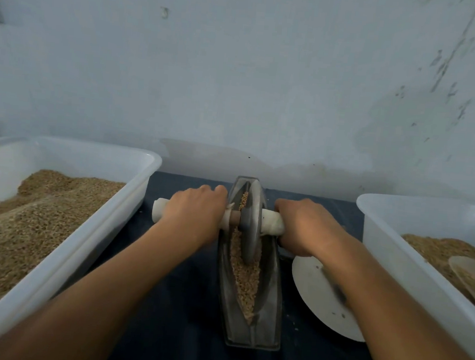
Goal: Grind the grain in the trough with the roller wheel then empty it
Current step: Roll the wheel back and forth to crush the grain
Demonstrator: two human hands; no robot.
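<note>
A narrow boat-shaped metal trough [272, 312] lies lengthwise on the dark cloth, with tan grain [246, 281] along its groove. A grey metal roller wheel [250, 227] stands upright in the trough's far half, on an axle wrapped in white cloth. My left hand [191, 213] grips the left handle [157, 208]. On the other side, my right hand [302, 225] grips the right handle [272, 224]. Both hands sit close against the wheel.
A large translucent tub [131, 199] heaped with grain stands at the left. Another tub [383, 235] at the right holds grain and a pale scoop [472, 272]. A white plate [316, 287] with a dark brush lies between the trough and the right tub. A wall is close behind.
</note>
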